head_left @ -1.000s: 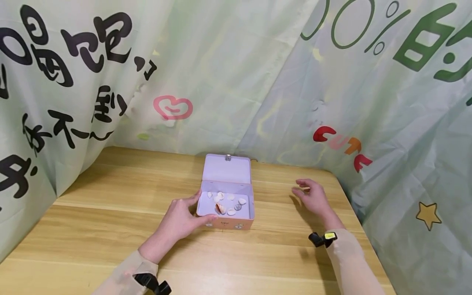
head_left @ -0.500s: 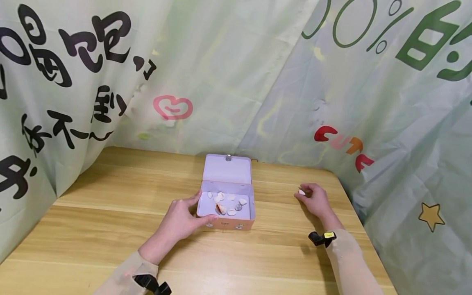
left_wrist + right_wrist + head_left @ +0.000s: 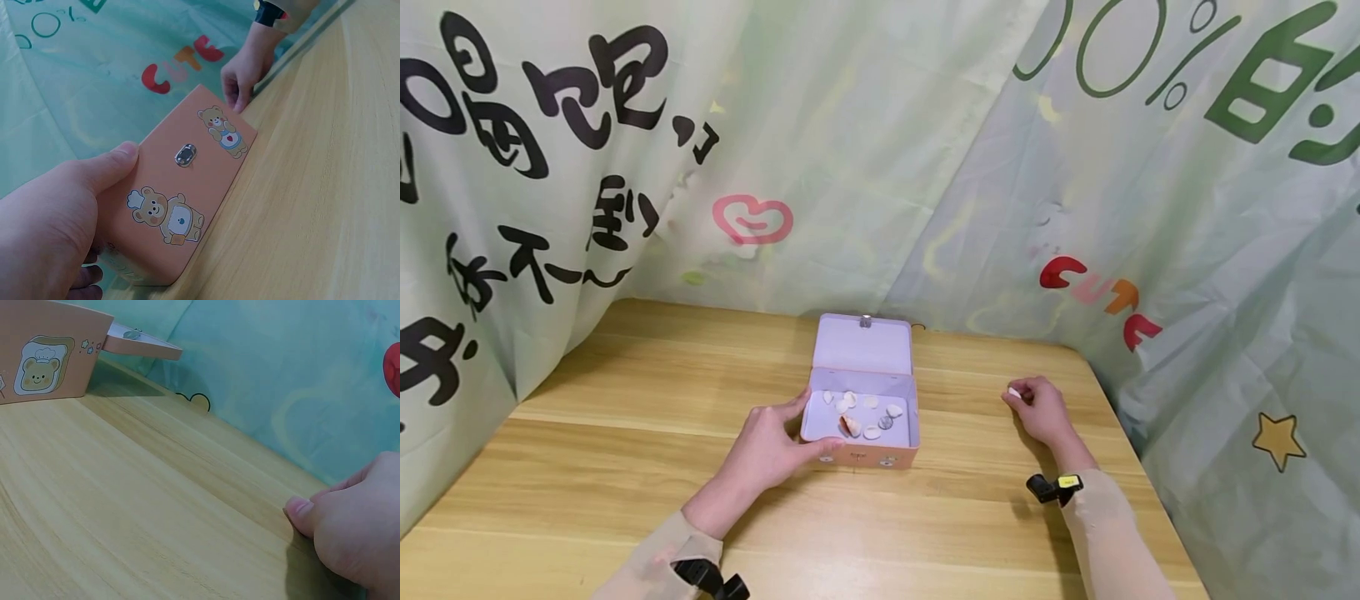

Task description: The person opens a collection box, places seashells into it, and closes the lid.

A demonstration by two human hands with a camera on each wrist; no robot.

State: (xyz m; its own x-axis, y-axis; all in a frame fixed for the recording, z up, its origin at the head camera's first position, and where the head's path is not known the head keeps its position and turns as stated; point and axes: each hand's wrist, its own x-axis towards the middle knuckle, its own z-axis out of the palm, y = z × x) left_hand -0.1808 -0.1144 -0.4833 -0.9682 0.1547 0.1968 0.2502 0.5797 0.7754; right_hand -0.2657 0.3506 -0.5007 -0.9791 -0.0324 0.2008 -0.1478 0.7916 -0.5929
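Note:
An orange tin box (image 3: 880, 457) with a lilac inside stands on the table, its lid (image 3: 862, 346) tipped back. Several seashells (image 3: 850, 426) lie scattered on its floor. With the thumb on the front and the other fingers round the left side, my left hand (image 3: 766, 446) grips the box; bear pictures cover the front (image 3: 181, 181) in the left wrist view. To the right of the box, low over the table, my right hand (image 3: 1042, 410) pinches a small white piece (image 3: 1014, 392) that looks like a shell. In the right wrist view this hand (image 3: 356, 519) hides the piece.
The wooden table (image 3: 647, 375) ends at a printed cloth (image 3: 850, 167) hanging behind and along both sides. A metal clasp (image 3: 866, 322) sits on the lid's upper edge. The table's right edge runs close beside the right forearm.
My right hand's fingers have closed on the small white piece, which came into sight half a second ago. The hand has dropped slightly. The left hand and the box have stayed put.

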